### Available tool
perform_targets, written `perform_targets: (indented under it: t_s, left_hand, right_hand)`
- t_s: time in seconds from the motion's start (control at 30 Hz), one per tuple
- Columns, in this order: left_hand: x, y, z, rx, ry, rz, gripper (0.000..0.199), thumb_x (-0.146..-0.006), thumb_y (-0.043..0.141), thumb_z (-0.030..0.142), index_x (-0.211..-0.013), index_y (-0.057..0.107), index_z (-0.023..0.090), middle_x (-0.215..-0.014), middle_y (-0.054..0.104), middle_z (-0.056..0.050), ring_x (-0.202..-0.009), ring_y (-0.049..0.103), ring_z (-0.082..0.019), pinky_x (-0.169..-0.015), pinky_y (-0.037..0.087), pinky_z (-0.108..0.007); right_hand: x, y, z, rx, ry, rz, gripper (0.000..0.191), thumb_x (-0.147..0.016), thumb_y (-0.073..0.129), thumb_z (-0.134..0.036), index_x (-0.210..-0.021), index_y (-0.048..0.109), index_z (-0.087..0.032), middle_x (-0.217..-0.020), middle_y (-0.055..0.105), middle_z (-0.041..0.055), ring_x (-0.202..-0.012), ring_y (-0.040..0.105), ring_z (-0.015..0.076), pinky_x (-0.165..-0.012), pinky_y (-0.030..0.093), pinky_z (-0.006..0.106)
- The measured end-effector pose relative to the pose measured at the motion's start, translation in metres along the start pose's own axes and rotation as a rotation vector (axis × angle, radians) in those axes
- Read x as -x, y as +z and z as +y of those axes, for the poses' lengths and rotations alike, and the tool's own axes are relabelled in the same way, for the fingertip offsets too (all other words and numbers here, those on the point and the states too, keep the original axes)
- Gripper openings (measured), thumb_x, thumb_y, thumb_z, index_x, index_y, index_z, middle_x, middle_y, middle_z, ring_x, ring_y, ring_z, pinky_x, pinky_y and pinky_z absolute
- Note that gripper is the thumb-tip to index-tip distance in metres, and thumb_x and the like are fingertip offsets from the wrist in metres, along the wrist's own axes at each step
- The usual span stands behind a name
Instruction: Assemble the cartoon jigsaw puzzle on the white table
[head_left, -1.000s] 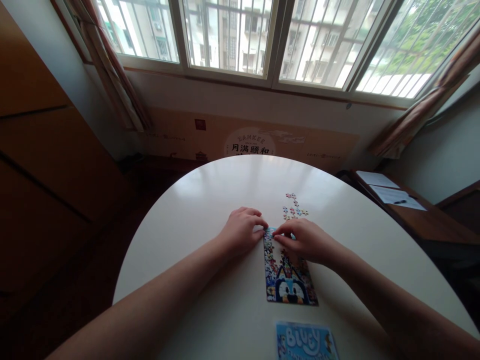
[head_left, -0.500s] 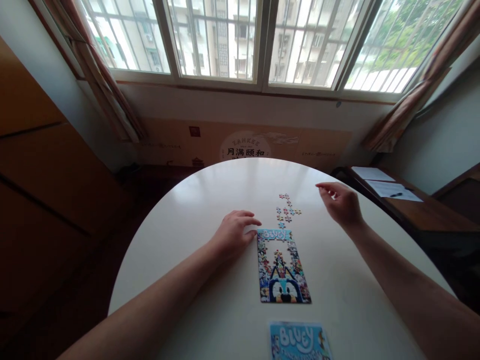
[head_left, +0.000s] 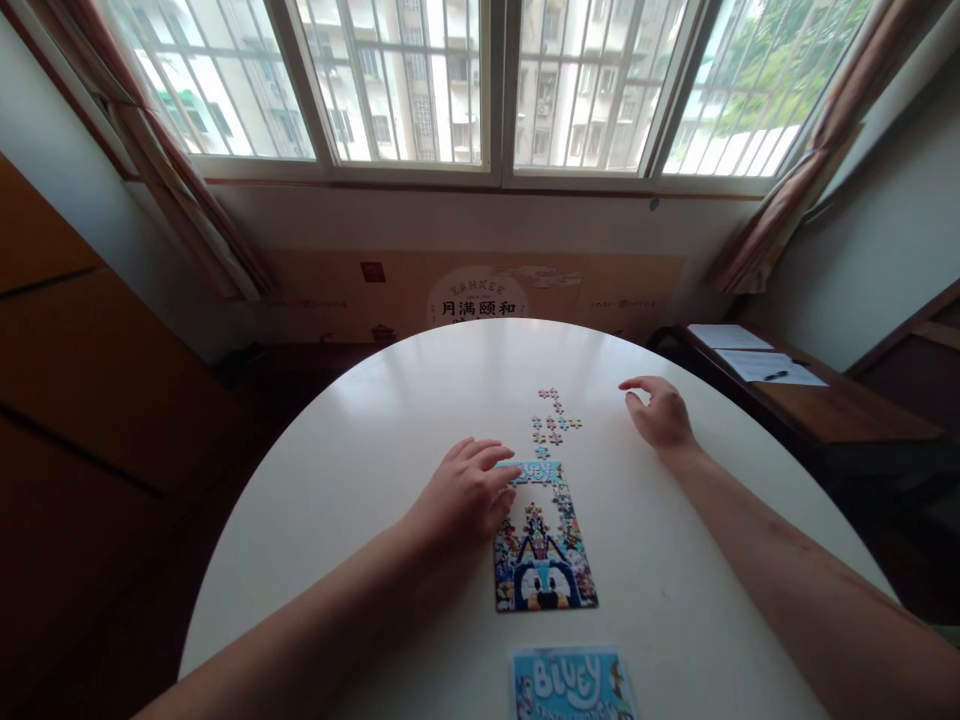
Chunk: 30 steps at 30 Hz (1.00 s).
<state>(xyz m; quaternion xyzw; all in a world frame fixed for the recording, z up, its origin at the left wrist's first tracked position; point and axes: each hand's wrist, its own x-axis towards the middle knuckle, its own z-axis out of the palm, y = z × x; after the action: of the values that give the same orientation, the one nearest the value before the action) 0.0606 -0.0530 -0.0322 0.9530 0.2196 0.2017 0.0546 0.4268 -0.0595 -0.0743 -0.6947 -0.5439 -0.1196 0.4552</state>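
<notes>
A partly filled Bluey puzzle lies on the white round table, with a gap in its upper middle. My left hand is over the puzzle's upper left edge, fingers apart, hiding part of that side. Beyond the puzzle's top edge lie several loose puzzle pieces. To the right of these pieces, my right hand rests near the table surface, its thumb and forefinger apart with nothing visible between them.
A blue Bluey box or card lies at the near edge of view. The round table's far rim faces a cardboard panel below the window. On the right, a brown side table holds papers and a pen.
My left hand has moved right, onto the puzzle's left edge. My right hand's thumb and forefinger have parted. The whole view has shifted slightly.
</notes>
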Motion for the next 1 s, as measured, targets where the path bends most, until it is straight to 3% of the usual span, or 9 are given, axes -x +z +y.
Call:
perform_targets:
  t_s: [0.2,0.47,0.63,0.73,0.87,0.93,1.0]
  left_hand:
    - [-0.002,0.006,-0.010,-0.028,0.031,0.005,0.033,-0.095,0.057,0.030,-0.122,0.069,0.016,-0.127,0.070,-0.012,-0.121,0.061,-0.032,-0.103,0.050,-0.056]
    - [-0.003,0.007,-0.010,0.036,0.131,-0.033,0.041,-0.099,0.050,0.038,-0.130,0.063,0.015,-0.131,0.068,-0.014,-0.126,0.060,-0.030,-0.108,0.047,-0.054]
    - [-0.003,-0.002,0.009,0.072,0.198,-0.181,0.053,-0.099,0.050,0.044,-0.143,0.052,0.014,-0.147,0.056,-0.014,-0.140,0.047,-0.030,-0.119,0.037,-0.053]
    - [-0.003,-0.009,0.027,0.076,0.187,-0.262,0.059,-0.099,0.051,0.048,-0.146,0.048,0.012,-0.151,0.052,-0.016,-0.143,0.044,-0.031,-0.119,0.037,-0.051]
    - [-0.002,-0.018,0.031,0.076,0.130,-0.190,0.051,-0.100,0.050,0.046,-0.141,0.053,0.014,-0.139,0.062,-0.014,-0.129,0.055,-0.029,-0.114,0.043,-0.049]
    - [-0.002,-0.023,0.021,0.055,0.082,-0.127,0.048,-0.102,0.045,0.045,-0.136,0.057,0.014,-0.132,0.066,-0.014,-0.122,0.058,-0.029,-0.109,0.046,-0.050]
    - [-0.002,-0.027,0.008,0.034,0.044,-0.104,0.045,-0.103,0.042,0.045,-0.132,0.060,0.015,-0.128,0.067,-0.013,-0.119,0.059,-0.028,-0.106,0.048,-0.050]
  right_hand:
    - [0.000,0.004,0.007,0.016,0.033,-0.052,0.028,-0.074,0.051,-0.019,-0.088,0.075,-0.020,-0.100,0.075,0.0090,-0.098,0.067,0.0268,-0.099,0.049,0.044]
    - [0.002,0.011,0.009,0.061,0.048,-0.118,0.038,-0.070,0.051,-0.013,-0.098,0.076,-0.018,-0.105,0.075,0.0100,-0.104,0.066,0.0279,-0.103,0.048,0.045]
    - [0.004,0.011,0.000,0.050,-0.008,-0.085,0.039,-0.073,0.050,-0.010,-0.101,0.077,-0.016,-0.108,0.073,0.0120,-0.108,0.064,0.0288,-0.107,0.046,0.048]
    - [0.005,0.007,-0.009,0.024,-0.048,-0.028,0.040,-0.074,0.048,-0.007,-0.098,0.079,-0.017,-0.113,0.071,0.0128,-0.114,0.062,0.0292,-0.109,0.044,0.051]
    - [0.010,-0.004,-0.033,-0.048,-0.147,0.010,0.040,-0.075,0.045,-0.003,-0.086,0.080,-0.022,-0.118,0.070,0.0090,-0.124,0.055,0.0277,-0.111,0.043,0.049]
    - [0.014,-0.012,-0.051,-0.102,-0.234,-0.041,0.039,-0.077,0.047,-0.003,-0.084,0.080,-0.024,-0.112,0.072,0.0071,-0.115,0.059,0.0259,-0.103,0.049,0.046]
    - [0.018,-0.019,-0.071,-0.155,-0.335,-0.157,0.039,-0.078,0.049,-0.003,-0.083,0.079,-0.027,-0.093,0.075,0.0031,-0.096,0.064,0.0217,-0.090,0.054,0.038]
